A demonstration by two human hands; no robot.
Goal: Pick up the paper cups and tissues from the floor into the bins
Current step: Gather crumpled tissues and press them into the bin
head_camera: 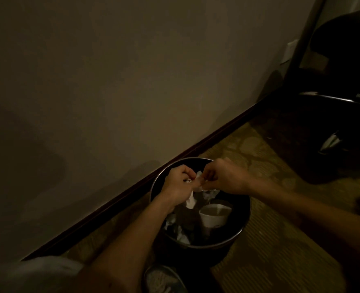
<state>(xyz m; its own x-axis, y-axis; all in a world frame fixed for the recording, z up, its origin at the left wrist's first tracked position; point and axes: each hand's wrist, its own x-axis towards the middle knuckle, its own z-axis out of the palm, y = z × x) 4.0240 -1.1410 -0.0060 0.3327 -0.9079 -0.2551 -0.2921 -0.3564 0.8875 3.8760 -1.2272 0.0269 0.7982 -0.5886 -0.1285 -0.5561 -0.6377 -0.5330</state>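
A round black bin [241,226] stands on the carpet by the wall. Inside it lie a white paper cup [214,216] on its side and several crumpled tissues [181,236]. Both hands hover over the bin's far half, knuckles almost touching. My left hand [178,183] grips a white tissue [191,200] whose end hangs below the palm. My right hand [225,176] pinches the same tissue's upper part between curled fingers. The room is dim, so fine detail is hard to read.
A beige wall with a dark skirting board [132,191] runs diagonally just behind the bin. A dark chair [344,98] with a metal frame stands at the right. My grey shoe [164,280] sits at the bin's near side on patterned carpet [270,240].
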